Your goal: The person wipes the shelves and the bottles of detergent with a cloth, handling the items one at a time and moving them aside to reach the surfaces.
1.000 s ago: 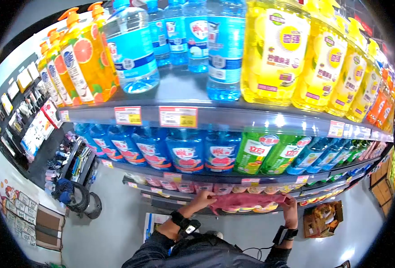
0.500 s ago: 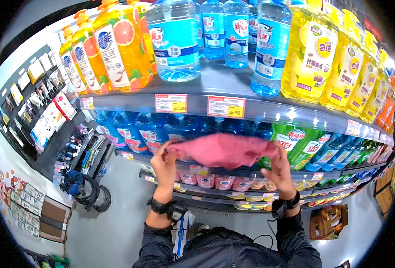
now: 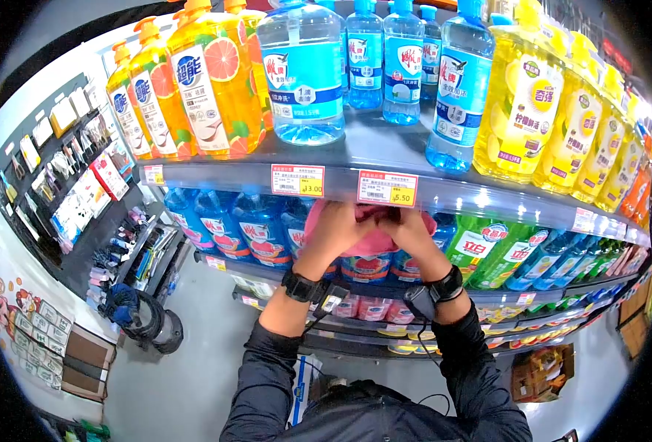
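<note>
A pink cloth (image 3: 370, 245) is bunched up just under the front edge of the upper shelf (image 3: 252, 171). My left hand (image 3: 337, 230) grips its left part, with the fingertips turned inward. Close beside it, my right hand (image 3: 412, 234) is closed on the cloth too, and the two hands nearly meet. Blue bottles with red labels (image 3: 363, 269) stand right behind and below the cloth. Above the hands, price tags (image 3: 387, 188) line the shelf edge.
Orange pump bottles (image 3: 215, 81), clear blue bottles (image 3: 302, 74) and yellow bottles (image 3: 521, 96) stand on the upper shelf. Green bottles (image 3: 477, 243) fill the lower shelf on the right. A cardboard box (image 3: 543, 374) and a dark bin (image 3: 145, 320) are on the floor.
The cloth, earlier spread wide between my hands, is now bunched. Both hands have come together and moved up toward the shelf edge. The view has shifted slightly.
</note>
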`<state>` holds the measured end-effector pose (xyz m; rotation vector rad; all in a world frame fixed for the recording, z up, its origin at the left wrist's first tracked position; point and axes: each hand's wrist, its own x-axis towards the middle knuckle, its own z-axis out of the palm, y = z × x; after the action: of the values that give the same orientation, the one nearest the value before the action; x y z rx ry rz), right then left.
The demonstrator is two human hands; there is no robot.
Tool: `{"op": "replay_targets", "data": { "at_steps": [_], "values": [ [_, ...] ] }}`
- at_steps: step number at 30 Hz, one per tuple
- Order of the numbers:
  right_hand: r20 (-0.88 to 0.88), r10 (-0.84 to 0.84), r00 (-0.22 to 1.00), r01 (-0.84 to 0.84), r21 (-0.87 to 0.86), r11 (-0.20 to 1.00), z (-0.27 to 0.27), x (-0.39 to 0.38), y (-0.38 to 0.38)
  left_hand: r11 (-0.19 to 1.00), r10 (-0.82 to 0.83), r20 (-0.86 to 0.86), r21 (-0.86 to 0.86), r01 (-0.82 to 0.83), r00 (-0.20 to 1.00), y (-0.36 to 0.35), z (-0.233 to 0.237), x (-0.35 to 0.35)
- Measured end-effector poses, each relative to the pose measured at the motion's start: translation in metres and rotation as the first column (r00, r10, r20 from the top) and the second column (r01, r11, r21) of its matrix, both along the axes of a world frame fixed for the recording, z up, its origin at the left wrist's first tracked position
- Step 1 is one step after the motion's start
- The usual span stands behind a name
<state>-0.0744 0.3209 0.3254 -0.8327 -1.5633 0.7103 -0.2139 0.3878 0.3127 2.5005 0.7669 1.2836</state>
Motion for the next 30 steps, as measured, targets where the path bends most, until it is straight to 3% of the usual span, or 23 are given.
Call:
{"op": "replay_targets", "data": {
  "at_steps": [2,4,5,7,10,12,13,14,15,16,17,18,19,20,22,23,24,26,27,30],
  "values": [
    [-0.032,0.058,0.998,-0.061,-0.097,0.993,0.005,0.003,0.0,0.999,-0.031,0.03,0.022,0.031,0.999,0.008,-0.007,0.003],
    [-0.07,0.113,0.991,-0.125,-0.192,0.973,0.003,0.005,0.001,0.985,-0.071,0.104,-0.147,0.086,0.992,0.016,-0.016,0.008],
    [-0.048,0.046,0.998,-0.052,-0.124,0.991,-0.003,0.006,0.005,0.985,-0.071,0.1,-0.151,0.085,0.993,0.017,-0.019,0.01],
    [-0.031,-0.021,0.999,0.019,-0.057,0.998,-0.012,0.008,0.012,0.971,-0.096,0.289,-0.182,0.153,0.953,0.02,-0.024,0.015],
    [-0.016,-0.093,0.996,0.093,0.001,0.996,-0.017,0.007,0.014,0.97,0.005,0.315,-0.231,0.072,0.949,0.003,-0.007,0.012],
    [0.113,-0.384,0.916,0.35,0.241,0.905,-0.01,0.001,0.005,0.962,0.1,0.373,-0.274,0.007,0.922,-0.014,0.001,0.014],
    [0.113,-0.383,0.917,0.349,0.239,0.906,-0.009,-0.003,0.0,0.947,0.193,0.426,-0.316,-0.054,0.884,-0.021,0.001,0.016],
    [0.204,-0.533,0.821,0.484,0.246,0.84,-0.011,-0.009,-0.008,0.947,0.195,0.424,-0.318,-0.057,0.884,-0.026,-0.004,0.019],
    [0.289,-0.66,0.693,0.604,0.267,0.751,-0.013,-0.012,-0.012,0.946,0.285,0.49,-0.282,-0.16,0.824,-0.033,-0.009,0.022],
    [0.286,-0.66,0.695,0.603,0.268,0.751,-0.016,-0.013,-0.014,0.932,0.362,0.557,-0.249,-0.265,0.748,-0.036,-0.011,0.023],
    [0.227,-0.635,0.739,0.574,0.281,0.769,-0.018,-0.012,-0.013,0.932,0.361,0.56,-0.244,-0.267,0.746,-0.038,-0.006,0.021],
    [0.169,-0.604,0.779,0.544,0.297,0.785,-0.02,-0.01,-0.01,0.951,0.302,0.591,-0.243,-0.191,0.748,-0.041,0.001,0.018],
    [0.095,-0.47,0.878,0.439,0.234,0.868,-0.027,-0.004,0.002,0.964,0.243,0.62,-0.24,-0.114,0.746,-0.042,0.006,0.014],
    [0.093,-0.467,0.879,0.436,0.235,0.869,-0.02,-0.002,0.002,0.964,0.244,0.619,-0.239,-0.118,0.746,-0.034,0.005,0.012],
    [0.034,-0.155,0.987,0.157,-0.086,0.984,0.005,0.0,-0.009,0.992,-0.012,0.387,-0.113,0.061,0.922,-0.007,-0.001,0.009],
    [-0.015,-0.1,0.995,0.092,-0.263,0.96,0.019,0.0,-0.011,0.946,-0.096,0.378,-0.252,0.203,0.921,-0.001,0.001,0.008],
    [-0.02,-0.098,0.995,0.089,-0.267,0.96,0.015,0.0,-0.008,0.946,-0.094,0.374,-0.256,0.2,0.923,0.002,0.001,0.009],
    [0.129,-0.101,0.986,0.11,-0.068,0.992,0.0,0.002,0.005,0.836,-0.174,0.427,-0.412,0.362,0.887,0.005,0.002,0.011],
    [0.061,-0.056,0.997,0.055,0.003,0.998,-0.007,0.002,0.009,0.835,-0.173,0.422,-0.416,0.359,0.89,0.005,0.002,0.012],
    [0.147,-0.189,0.971,0.207,-0.12,0.971,-0.014,0.006,0.01,0.865,-0.131,0.359,-0.415,0.284,0.924,-0.001,0.003,0.015]
  ]
}}
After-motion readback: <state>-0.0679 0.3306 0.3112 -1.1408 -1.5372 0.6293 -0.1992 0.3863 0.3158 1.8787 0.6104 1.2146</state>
